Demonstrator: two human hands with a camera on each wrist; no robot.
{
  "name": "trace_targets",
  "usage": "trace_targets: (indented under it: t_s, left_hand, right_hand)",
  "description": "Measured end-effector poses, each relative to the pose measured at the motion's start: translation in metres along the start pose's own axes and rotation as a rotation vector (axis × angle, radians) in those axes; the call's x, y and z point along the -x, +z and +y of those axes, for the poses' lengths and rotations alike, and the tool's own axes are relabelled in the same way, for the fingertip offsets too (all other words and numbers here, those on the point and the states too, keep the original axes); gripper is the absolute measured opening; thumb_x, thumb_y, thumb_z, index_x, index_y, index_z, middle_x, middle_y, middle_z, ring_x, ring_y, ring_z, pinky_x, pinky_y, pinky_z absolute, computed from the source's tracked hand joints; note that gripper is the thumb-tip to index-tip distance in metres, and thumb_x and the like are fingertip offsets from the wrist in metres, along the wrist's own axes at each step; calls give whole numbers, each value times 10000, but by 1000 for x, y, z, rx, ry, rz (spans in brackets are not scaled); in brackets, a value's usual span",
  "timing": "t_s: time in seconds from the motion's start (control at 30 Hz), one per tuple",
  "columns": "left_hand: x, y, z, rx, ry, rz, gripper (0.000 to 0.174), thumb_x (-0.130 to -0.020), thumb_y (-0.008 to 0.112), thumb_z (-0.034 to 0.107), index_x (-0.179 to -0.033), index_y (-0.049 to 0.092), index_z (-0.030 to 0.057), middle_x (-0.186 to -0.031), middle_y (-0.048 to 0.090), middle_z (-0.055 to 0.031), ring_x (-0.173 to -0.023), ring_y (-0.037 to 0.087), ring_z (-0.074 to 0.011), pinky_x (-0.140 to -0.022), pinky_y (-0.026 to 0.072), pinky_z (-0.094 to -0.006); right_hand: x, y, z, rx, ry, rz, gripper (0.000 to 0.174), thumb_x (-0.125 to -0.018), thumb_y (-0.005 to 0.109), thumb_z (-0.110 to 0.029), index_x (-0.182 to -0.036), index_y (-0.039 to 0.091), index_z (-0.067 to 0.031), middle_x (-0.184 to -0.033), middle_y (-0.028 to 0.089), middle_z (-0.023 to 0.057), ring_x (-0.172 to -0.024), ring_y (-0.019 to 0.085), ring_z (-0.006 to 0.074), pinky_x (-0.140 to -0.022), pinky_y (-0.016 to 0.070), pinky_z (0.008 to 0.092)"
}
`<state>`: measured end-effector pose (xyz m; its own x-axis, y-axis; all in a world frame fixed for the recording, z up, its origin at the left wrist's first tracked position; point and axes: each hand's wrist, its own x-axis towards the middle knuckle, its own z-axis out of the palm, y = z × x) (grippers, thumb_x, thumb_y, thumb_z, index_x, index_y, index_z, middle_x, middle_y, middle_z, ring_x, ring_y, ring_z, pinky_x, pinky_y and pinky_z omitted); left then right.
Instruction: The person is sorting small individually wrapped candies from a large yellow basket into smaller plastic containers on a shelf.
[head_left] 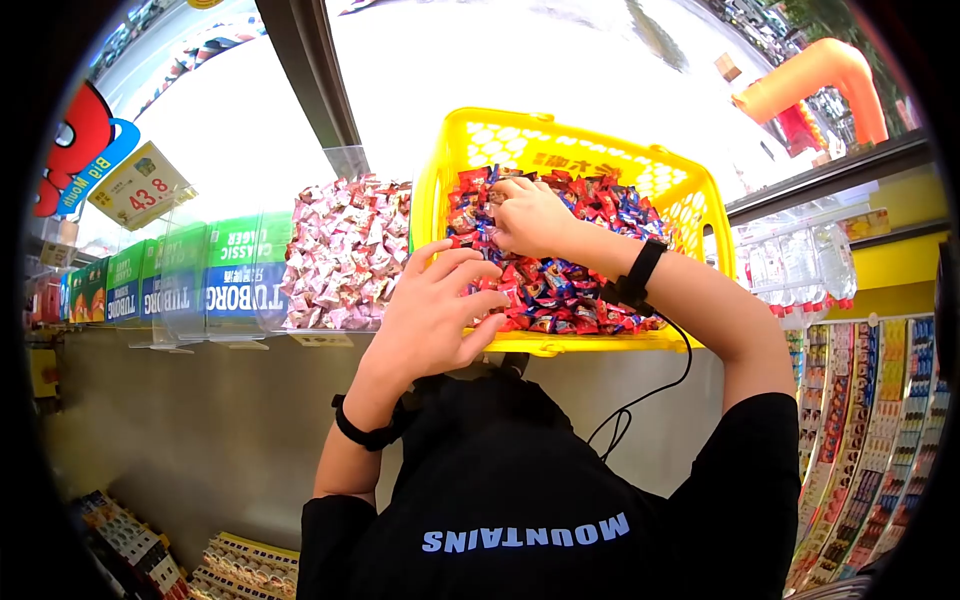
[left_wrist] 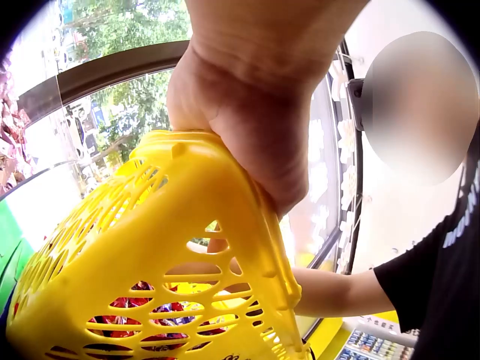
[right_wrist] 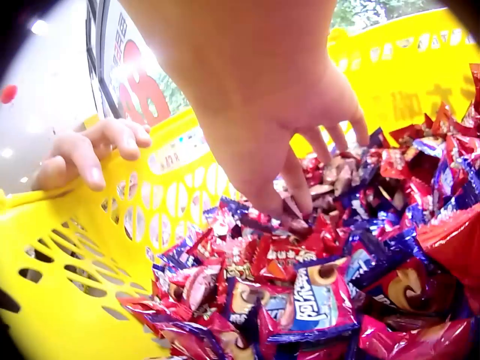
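A yellow basket (head_left: 590, 345) holds many small candies (right_wrist: 322, 300) in red and blue wrappers. My right hand (head_left: 540, 220) reaches inside it, seen in the right wrist view with fingers spread and pointing down (right_wrist: 295, 184). Its fingertips touch the candies around some paler pink ones (right_wrist: 341, 174); whether any is gripped is not clear. At the basket's left side, my left hand (head_left: 430, 310) rests on the rim with fingers spread and slightly bent over it (right_wrist: 94, 150). In the left wrist view the palm (left_wrist: 247, 127) lies against the basket's corner (left_wrist: 217, 172).
Pink-and-white candies (head_left: 345, 250) fill a clear bin left of the basket. Farther left stand green and blue Tuborg boxes (head_left: 240, 265) and a price sign (head_left: 140, 188). Bottles (head_left: 800, 265) are at the right, by packed shelves (head_left: 865, 450). A black cable (head_left: 655, 393) hangs from the right wrist.
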<state>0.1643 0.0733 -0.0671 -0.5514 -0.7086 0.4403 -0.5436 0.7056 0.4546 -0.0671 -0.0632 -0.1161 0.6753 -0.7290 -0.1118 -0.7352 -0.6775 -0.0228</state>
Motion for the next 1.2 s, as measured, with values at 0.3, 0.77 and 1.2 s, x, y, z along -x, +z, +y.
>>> trace_targets:
  t_s: [0.3,0.77,1.2]
  left_hand:
    - [-6,-5,5,30,-19,92,443,-856,812,218,-1290,732,174,-1399,646,-63,-1362,569,-314,-1166,422,-492]
    - [1,-7,6,17,90,356,233,-789,889,260,-983,775,200,-1232,720,10,-1285,625,-284,-1105,492,-507]
    - [26,-17,-12,133,143,369,276,-765,924,271,-1010,816,205,-1190,735,7,-1230,653,-283,-1076,499,-523]
  right_hand:
    - [51,-69,-28,-201,-175,300,196,-860,804,-244,-900,790,-53,-1363,674,163,-1276,640,362,-1102,489,493]
    - [109,-116,-92,-214,-217,334,157,-840,802,-128,-955,740,-41,-1403,624,169,-1363,584,383,-1120,487,536]
    - [116,-82,-146,-295,27,505,279,-813,862,-141,-1046,728,-67,-1420,648,141,-1354,586,400,-1103,480,565]
